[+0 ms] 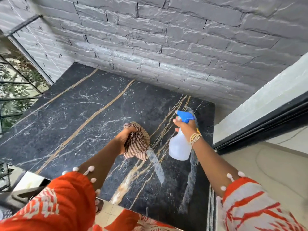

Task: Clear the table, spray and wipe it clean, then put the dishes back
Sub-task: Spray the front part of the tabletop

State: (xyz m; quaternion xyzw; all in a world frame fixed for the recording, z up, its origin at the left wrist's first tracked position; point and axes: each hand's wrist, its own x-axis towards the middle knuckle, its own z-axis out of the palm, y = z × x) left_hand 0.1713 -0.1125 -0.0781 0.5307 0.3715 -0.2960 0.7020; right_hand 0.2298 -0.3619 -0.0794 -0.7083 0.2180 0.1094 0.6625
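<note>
Sleeves: orange and white patterned cuffs with pale bobbles (90, 168), nearest the lens, one on each forearm.
Left fingers (128, 131): curled tight round a bunched striped cloth (137, 141); cloth held just above the bench or brushing it, contact not determinable.
Right fingers (176, 121): wrapped on the neck of a spray bottle (179, 147), forefinger at the blue trigger head (185, 116); thread bracelets at the wrist.
Bottle axis: long axis runs near to far, nozzle aimed away and slightly left, over the far right portion of the slab.
Bench (83, 114): black marble with gold and white veining, set against a grey stone-effect wall (166, 39); no dishes visible on it.
Surface condition: pale wet streaks lie near the cloth and along the right edge.
Governing relation: unwiped marble extends left and away from the cloth; left hand is nearer to it, bottle hand sits right of it.
Stage, judged: clearing done, spraying and wiping underway, dishes not yet returned.
</note>
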